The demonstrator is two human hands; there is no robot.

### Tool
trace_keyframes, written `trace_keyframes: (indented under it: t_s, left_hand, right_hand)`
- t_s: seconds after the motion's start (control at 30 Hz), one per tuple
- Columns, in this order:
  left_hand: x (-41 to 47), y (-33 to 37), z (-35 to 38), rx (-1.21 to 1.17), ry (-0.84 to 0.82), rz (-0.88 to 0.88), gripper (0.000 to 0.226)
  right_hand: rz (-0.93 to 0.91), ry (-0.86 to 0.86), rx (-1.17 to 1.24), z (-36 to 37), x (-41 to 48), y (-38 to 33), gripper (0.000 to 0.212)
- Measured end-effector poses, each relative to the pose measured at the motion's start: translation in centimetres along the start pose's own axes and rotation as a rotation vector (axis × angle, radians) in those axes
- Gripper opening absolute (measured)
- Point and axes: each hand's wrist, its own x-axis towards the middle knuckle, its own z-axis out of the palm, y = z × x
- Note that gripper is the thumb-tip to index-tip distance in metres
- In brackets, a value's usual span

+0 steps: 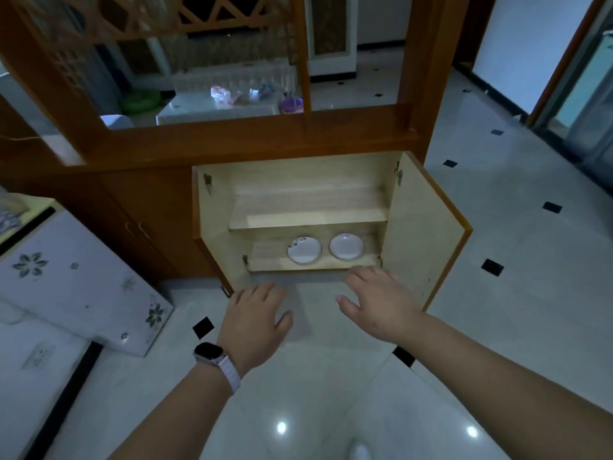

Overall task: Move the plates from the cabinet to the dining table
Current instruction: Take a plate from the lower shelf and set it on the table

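Observation:
Two white plates lie side by side on the bottom shelf of the open wooden cabinet [308,174]: the left plate [304,250] has dark marks on its rim, the right plate [346,246] looks plain. Both cabinet doors stand open. My left hand [257,315], with a watch on its wrist, hovers palm down over the floor in front of the cabinet, below the left plate. My right hand [378,298] reaches forward, its fingertips near the cabinet's bottom front edge, just below the right plate. Both hands are empty with fingers spread. Neither touches a plate.
The right cabinet door [428,227] swings out beside my right hand. A white floral-patterned appliance [73,280] stands at the left. Glossy tiled floor [331,393] spreads below and to the right. Through the cabinet's upper opening a white table [199,111] with small items shows.

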Motion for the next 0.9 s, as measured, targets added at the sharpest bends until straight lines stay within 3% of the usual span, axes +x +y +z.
trace_keyframes:
  t_s: [0.1,0.33,0.9]
  left_hand:
    - [3.5,-0.6,0.0,0.015,0.005,-0.008,0.048]
    - [11.6,-3.3,1.3,-0.036,0.000,0.002,0.049]
    - [29.7,-13.4,10.4,-0.156,-0.129,0.062,0.050]
  right_hand:
    - [-0.007,0.003,-0.013,-0.9,3.2,1.5,0.058]
    - [0.021,-0.018,0.007,-1.1,10.6,4.1,0.078]
    - [0.082,-0.059,-0.012,2.0,29.5,5.5,0.069]
